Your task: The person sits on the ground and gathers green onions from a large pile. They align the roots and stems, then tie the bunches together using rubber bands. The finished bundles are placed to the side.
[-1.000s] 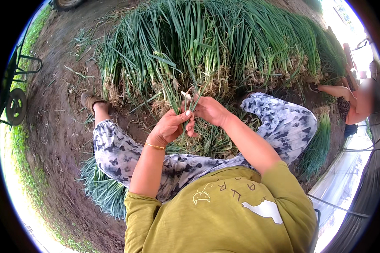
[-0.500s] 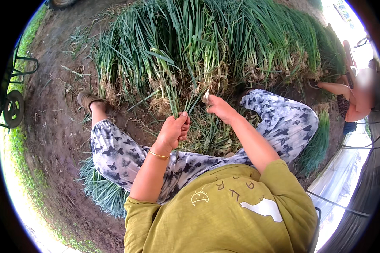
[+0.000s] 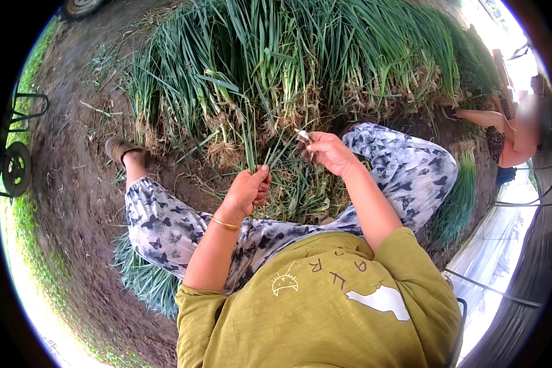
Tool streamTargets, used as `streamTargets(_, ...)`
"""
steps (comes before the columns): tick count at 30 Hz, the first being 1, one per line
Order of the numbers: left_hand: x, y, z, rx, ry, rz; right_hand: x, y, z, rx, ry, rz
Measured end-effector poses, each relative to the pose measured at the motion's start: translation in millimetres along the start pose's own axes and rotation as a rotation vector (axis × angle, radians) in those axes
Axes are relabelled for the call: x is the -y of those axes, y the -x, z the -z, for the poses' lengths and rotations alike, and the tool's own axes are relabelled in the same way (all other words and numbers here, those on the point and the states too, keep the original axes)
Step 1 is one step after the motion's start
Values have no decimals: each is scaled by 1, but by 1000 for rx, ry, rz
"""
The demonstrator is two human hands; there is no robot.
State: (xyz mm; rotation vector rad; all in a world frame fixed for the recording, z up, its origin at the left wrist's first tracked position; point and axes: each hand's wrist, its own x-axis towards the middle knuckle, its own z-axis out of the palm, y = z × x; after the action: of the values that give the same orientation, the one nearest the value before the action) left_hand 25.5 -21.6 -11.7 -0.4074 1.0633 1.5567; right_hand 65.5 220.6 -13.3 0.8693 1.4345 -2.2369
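Observation:
My left hand (image 3: pixel 247 189) is closed around the leaves of a few green onions (image 3: pixel 249 146), whose stalks point away from me. To its right, my right hand (image 3: pixel 330 152) has its fingers drawn together near the roots of the heap. A small white piece (image 3: pixel 303 135) shows at its fingertips; whether it is a wrapping or a bit of stalk I cannot tell. Just beyond both hands stands a wide heap of green onions (image 3: pixel 300 55), with pale stalks and brown roots toward me. Trimmed leaves (image 3: pixel 303 199) litter the ground between my legs.
A bundle of green onions (image 3: pixel 457 196) lies beyond my right knee, another bunch (image 3: pixel 142 273) beside my left thigh. At the far right sits another person (image 3: pixel 509 132). A dark wheel (image 3: pixel 16 168) with a metal frame stands at the left edge, and a tyre (image 3: pixel 80 6) at the top.
My right hand has turned and shifted slightly right, its fingers now more curled around the white piece. My left hand keeps its hold on the green onions. The view has shifted slightly.

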Motion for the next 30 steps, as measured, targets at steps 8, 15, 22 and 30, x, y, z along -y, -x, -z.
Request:
streamTargets(8, 9, -7, -16, 98, -142, 89, -35, -47, 30, -732, 274, 317)
streamTargets(15, 21, -10, -11, 189, -191, 180, -11, -30, -2, 5, 248, 179)
streamTargets(22, 3, 25, -5, 251, 84, 43, -44, -63, 28, -503, 661, 404)
streamTargets(30, -27, 173, 140, -201, 1021, -1365, -71, -62, -8, -85, 1407, 187)
